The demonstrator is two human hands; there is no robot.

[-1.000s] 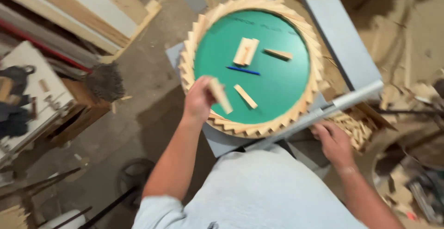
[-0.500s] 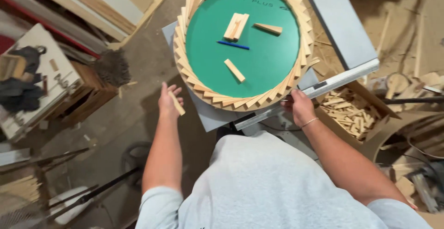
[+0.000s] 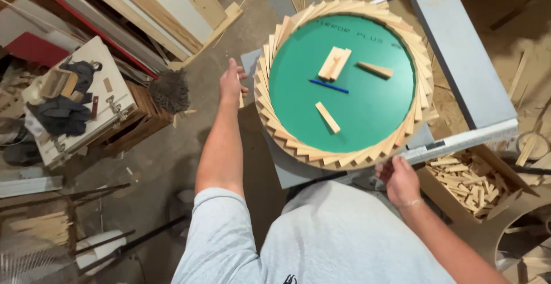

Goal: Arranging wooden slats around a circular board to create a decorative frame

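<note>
A round green disc lies on a grey table, ringed by overlapping wooden wedges in a sunburst pattern. On the disc lie a pair of wood blocks, a single wedge, another block and a blue pen. My left hand is just left of the ring, holding a small wooden wedge close to the rim. My right hand is at the ring's lower right edge, fingers curled on the rim.
A cardboard box of small wood pieces stands at the right, below the table. A bristly brush and a white-topped wooden crate with tools are at the left. Long boards lean at the upper left. Sawdust covers the floor.
My left hand has come off the disc with a wedge, swung out to the left, and now moves back up to the ring's left rim. My right hand stays at the lower right edge.
</note>
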